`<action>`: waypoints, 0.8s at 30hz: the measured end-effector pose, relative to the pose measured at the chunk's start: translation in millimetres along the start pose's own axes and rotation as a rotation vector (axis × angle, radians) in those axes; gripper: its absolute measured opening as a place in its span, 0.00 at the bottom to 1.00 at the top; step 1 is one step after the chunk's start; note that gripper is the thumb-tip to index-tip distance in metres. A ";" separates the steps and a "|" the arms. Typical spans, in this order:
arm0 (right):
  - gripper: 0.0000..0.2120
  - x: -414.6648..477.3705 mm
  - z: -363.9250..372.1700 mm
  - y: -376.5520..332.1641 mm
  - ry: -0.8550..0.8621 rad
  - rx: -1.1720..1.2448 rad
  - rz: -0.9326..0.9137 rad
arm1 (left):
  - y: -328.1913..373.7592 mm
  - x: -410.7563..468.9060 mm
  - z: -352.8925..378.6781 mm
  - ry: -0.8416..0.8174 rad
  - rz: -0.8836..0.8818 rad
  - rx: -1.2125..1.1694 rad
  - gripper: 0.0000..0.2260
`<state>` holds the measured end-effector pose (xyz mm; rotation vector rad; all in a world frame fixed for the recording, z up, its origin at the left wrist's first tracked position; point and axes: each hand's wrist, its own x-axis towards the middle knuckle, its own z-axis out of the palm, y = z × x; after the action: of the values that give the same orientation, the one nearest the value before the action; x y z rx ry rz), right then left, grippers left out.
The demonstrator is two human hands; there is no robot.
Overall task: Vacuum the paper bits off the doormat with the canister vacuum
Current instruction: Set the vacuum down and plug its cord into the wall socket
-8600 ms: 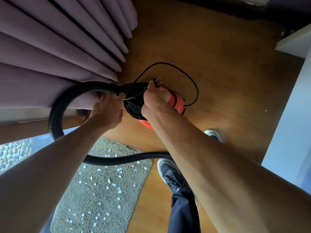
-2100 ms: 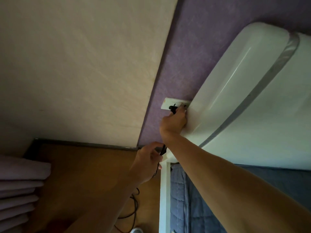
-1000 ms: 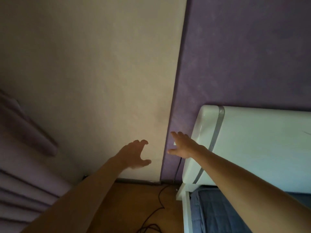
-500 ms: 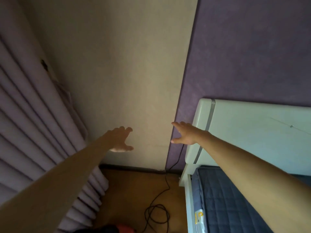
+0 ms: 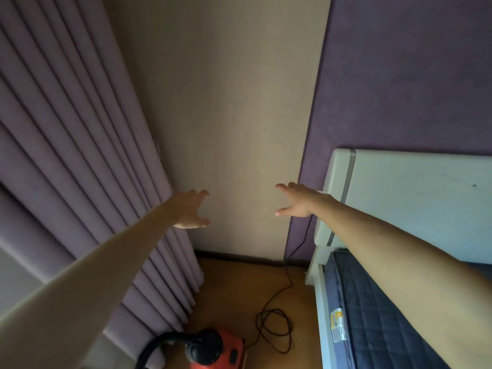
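Reaching out in mid-frame, the left hand and the right hand are both empty, fingers spread, touching nothing. The vacuum — red body, black top — sits at the bottom centre on the wood floor, with its black hose curving off to the lower left. The doormat and its paper bits are out of view, so I cannot say how they lie.

A black cord runs down the purple wall beside the headboard, crosses the floor and piles into loose loops just right of the vacuum. That is the likely trouble: stepping toward the machine could snag a foot in those loops, and dragging the vacuum to the mat could draw the cord tight and, I judge, tug it out at the wall. The curtain hangs close on the left — a swinging hose could catch its folds. The bed narrows the lower right.
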<state>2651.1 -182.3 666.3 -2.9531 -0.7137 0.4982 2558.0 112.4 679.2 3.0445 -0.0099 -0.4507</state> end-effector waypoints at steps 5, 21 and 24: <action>0.43 -10.8 8.6 -1.7 0.006 -0.007 -0.009 | 6.0 -13.3 -1.7 0.011 0.006 0.008 0.37; 0.41 -50.6 114.3 24.5 -0.111 0.147 -0.035 | 39.9 -41.7 83.9 -0.071 -0.064 -0.078 0.40; 0.40 -58.3 141.7 25.5 -0.148 0.159 -0.033 | 45.3 -52.7 110.1 -0.103 -0.076 -0.099 0.40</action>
<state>2567.2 -233.6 546.0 -2.7740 -0.6996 0.7400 2475.8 61.2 592.2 2.9291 0.1205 -0.5940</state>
